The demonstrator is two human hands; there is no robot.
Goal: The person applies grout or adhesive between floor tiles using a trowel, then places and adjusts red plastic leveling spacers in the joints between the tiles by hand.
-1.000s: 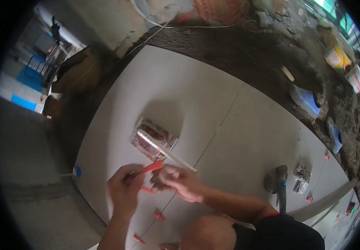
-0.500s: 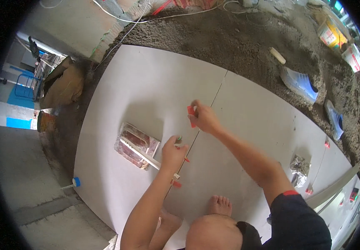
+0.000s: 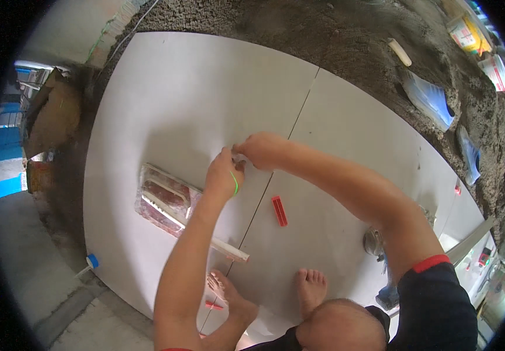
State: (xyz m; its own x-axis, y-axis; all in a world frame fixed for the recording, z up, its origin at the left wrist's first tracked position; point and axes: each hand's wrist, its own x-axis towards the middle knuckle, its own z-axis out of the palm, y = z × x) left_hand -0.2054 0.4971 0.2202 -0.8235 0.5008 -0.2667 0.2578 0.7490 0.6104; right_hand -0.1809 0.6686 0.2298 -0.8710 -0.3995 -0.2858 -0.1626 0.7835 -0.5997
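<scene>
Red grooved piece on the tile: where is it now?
In the head view, the red grooved piece lies near the middle, just right of the dark tile joint, below the right hand and above the rightmost bare foot.

The left hand and right hand meet above 2 pale tiles, their fingers bunched close together. Right of the dark joint lies a red wedge; left of it rests a rectangular float. 2 bluish shoes sit on rough mortar beyond the tile edge.
</scene>
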